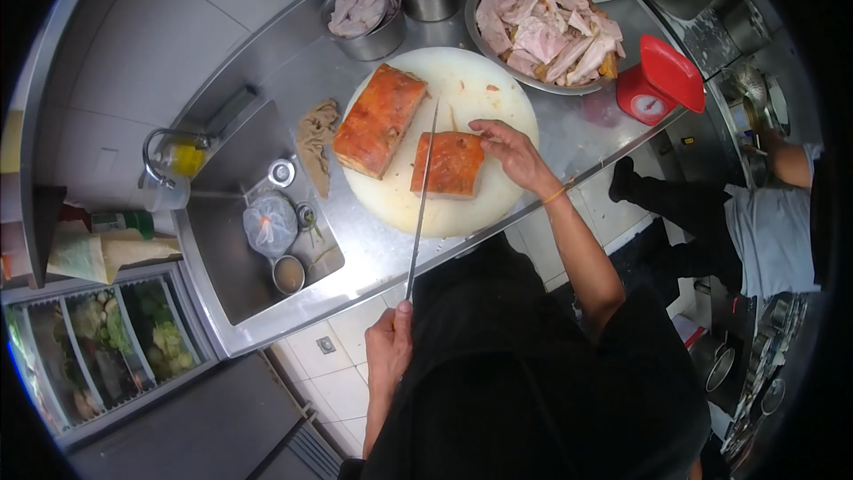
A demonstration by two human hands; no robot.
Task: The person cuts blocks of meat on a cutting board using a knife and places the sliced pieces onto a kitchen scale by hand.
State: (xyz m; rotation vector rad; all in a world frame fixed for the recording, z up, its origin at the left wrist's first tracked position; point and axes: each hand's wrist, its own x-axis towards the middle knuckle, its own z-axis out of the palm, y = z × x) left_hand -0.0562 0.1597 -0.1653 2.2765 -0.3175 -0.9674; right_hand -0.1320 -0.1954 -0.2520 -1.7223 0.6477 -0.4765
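A long thin knife is in my left hand, its fingers closed around the handle near the counter's front edge. Its blade slants up across a smaller slab of roast pork with reddish-brown skin; whether it has cut in is unclear. At the slab's far right corner my right hand, with a thin band at the wrist, curves its fingers and thumb against the meat. A larger slab of roast pork lies to the left. Both slabs rest on a round white cutting board.
Behind the board stand a tray of sliced meat, steel pots and a red scale. A crumpled brown cloth lies beside the sink, which holds a plastic bag and a cup. Another person stands at right.
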